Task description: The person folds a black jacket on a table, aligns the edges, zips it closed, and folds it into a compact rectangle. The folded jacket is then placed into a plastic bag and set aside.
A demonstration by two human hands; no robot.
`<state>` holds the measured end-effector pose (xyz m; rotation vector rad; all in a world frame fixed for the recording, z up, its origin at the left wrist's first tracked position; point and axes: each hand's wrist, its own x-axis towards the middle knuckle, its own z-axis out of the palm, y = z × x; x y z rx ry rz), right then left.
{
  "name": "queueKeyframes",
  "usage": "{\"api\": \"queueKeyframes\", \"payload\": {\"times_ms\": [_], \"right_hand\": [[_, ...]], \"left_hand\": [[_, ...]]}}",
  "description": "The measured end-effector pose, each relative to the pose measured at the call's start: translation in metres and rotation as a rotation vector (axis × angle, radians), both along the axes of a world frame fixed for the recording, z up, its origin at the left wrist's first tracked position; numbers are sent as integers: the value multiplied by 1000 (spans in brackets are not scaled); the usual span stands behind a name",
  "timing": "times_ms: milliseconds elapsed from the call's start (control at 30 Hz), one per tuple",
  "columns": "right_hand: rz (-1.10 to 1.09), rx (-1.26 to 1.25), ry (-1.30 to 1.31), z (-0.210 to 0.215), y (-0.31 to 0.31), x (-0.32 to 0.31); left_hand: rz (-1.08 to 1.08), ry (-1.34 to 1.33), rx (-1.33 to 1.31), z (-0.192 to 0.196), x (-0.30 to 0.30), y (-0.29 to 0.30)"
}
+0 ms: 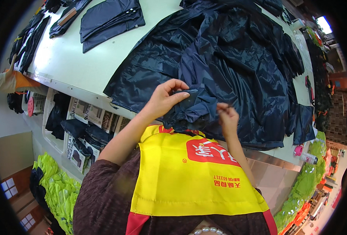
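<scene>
At the near edge of the white table (79, 66), a dark navy jacket (228, 58) lies spread, its near part bunched up between both hands. Left hand (163, 100): fingers curled, pinching a fold of the jacket. Right hand (227, 117): fingertips pressed together on a thin item, too small to identify, just beside the bunched fabric. Folded dark garments (109, 19) lie at the far left of the table.

At the near edge of a pale worktop (83, 66), a left hand (163, 100) pinches a fold of a dark navy jacket (228, 58). The right hand (228, 117) grips the fabric beside it, possibly holding a thread.
</scene>
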<state>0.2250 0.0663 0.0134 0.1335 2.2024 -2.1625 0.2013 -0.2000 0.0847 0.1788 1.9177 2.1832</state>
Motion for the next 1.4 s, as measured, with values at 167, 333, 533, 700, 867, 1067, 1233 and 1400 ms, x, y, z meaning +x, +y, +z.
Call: {"api": "queueKeyframes", "payload": {"times_ms": [167, 333, 533, 700, 867, 1067, 1233, 1400], "right_hand": [[36, -193, 152, 80, -25, -15], [115, 235, -23, 78, -39, -15], [143, -372, -431, 65, -18, -18], [310, -278, -282, 82, -14, -20], [221, -109, -191, 84, -21, -17], [3, 173, -10, 84, -41, -17], [123, 386, 379, 99, -29, -4], [227, 440, 400, 94, -29, 2]], "left_hand": [[-90, 28, -88, 5, -5, 1], [-36, 79, -119, 2, 2, 5], [-352, -215, -121, 24, -5, -3], [-321, -65, -127, 25, -8, 8], [-427, -154, -14, 32, -19, 2], [-257, -414, 393, 25, -11, 9], [-134, -487, 372, 28, -3, 10], [-149, -480, 362, 27, 0, 16]]}}
